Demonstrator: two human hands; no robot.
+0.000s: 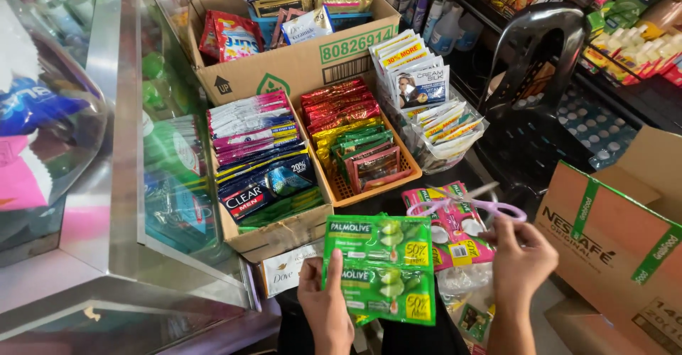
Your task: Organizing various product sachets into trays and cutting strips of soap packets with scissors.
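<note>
Seen from the head camera, the left hand (325,305) is closed on a strip of glossy green plastic sachets (380,266), thumb laid over the front of the lower sachet and fingers hidden behind, so the strip stands upright low in the middle of the view, just in front of the person's lap. The right hand (522,262) is curled around the lilac plastic handles of a pair of scissors (470,204), which lies roughly level just above and to the right of the green strip; its blades are blurred, so how far apart they stand cannot be told. Directly behind the scissors and touching the green strip's right edge is a strip of pink plastic sachets (455,230), with a crumpled clear plastic bag (465,294) below it. Farther back, an orange plastic basket (341,190) holds upright rows of red, yellow, green and maroon sachets, and beside it on the left an open brown cardboard tray (278,235) is packed with pink, purple and dark blue sachets. A larger brown cardboard box (298,60) behind them carries more mixed packets, and a clear plastic tub (440,152) to the right holds white sachets. A glass display cabinet with a metal frame (124,184) runs along the left, a black plastic chair (540,49) stands at the upper right, and a brown cardboard carton with green tape (618,234) sits at the right edge.
</note>
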